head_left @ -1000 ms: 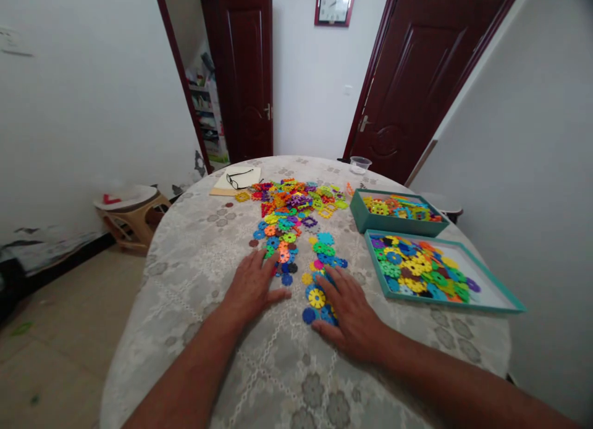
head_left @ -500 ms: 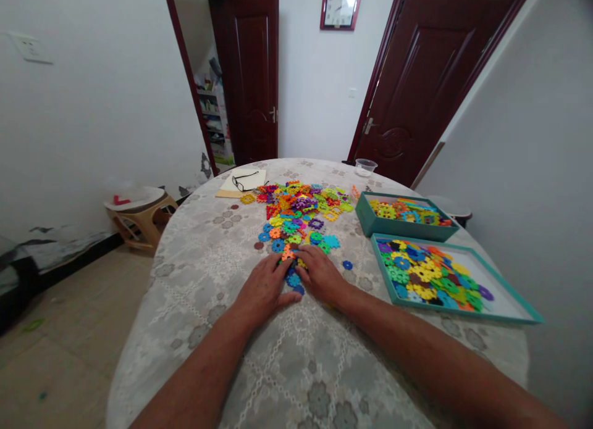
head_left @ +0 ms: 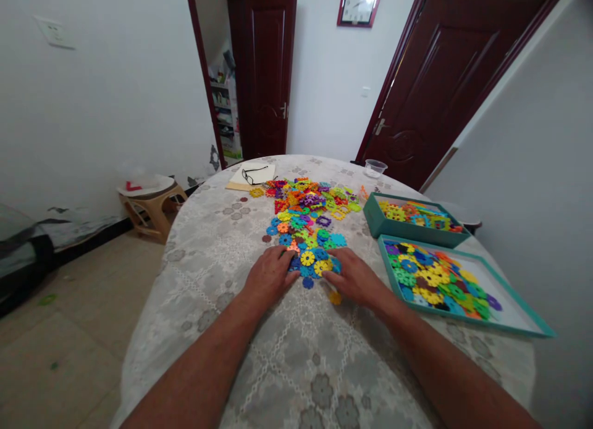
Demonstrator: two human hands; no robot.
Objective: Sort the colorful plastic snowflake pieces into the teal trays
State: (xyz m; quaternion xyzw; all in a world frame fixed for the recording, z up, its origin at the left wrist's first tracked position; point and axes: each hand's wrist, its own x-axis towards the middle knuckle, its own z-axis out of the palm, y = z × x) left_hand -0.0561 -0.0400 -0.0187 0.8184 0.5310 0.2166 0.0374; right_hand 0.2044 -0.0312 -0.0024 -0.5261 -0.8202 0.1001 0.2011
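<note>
Yellow and blue notched discs (head_left: pixel 307 258) lie in a small heap on the counter (head_left: pixel 278 355), left of the teal tray (head_left: pixel 514 305). The right hand (head_left: pixel 354 274) curves around the heap's side toward the tray, the left hand (head_left: pixel 269 271) around the side away from it; whether they pinch any disc, I cannot tell. The step seems 1 of gathering; next would call for even inward pressure from both hands.

Readable text: none | wall clock (head_left: pixel 359 6) (too blurred to read)
</note>
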